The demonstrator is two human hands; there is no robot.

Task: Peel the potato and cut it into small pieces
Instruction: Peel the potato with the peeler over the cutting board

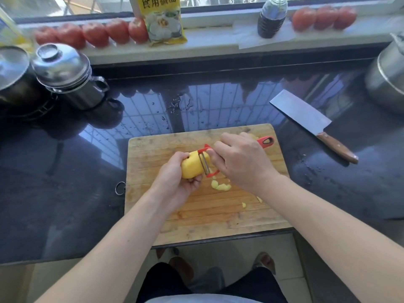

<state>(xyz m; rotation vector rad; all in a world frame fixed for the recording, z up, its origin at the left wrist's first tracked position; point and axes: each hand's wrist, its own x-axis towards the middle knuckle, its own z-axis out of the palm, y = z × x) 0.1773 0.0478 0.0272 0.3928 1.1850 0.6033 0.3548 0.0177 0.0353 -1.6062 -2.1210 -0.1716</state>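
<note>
My left hand (175, 182) grips a yellow potato (193, 166), its visible side bare of skin, above the wooden cutting board (153, 149). My right hand (242, 159) holds a red peeler (207, 164) by its handle, and the blade lies against the potato's right end. Curls of yellow peel (220, 186) lie on the board just below the potato, and smaller scraps (244, 204) sit nearer me. A cleaver (306, 119) with a wooden handle rests on the dark counter to the right of the board.
Lidded steel pots (65, 71) stand at the back left and a steel kettle (387, 79) at the far right. Tomatoes (96, 33), a yellow packet (164, 20) and a dark bottle (272, 17) line the windowsill. The counter (65, 193) is wet and glossy.
</note>
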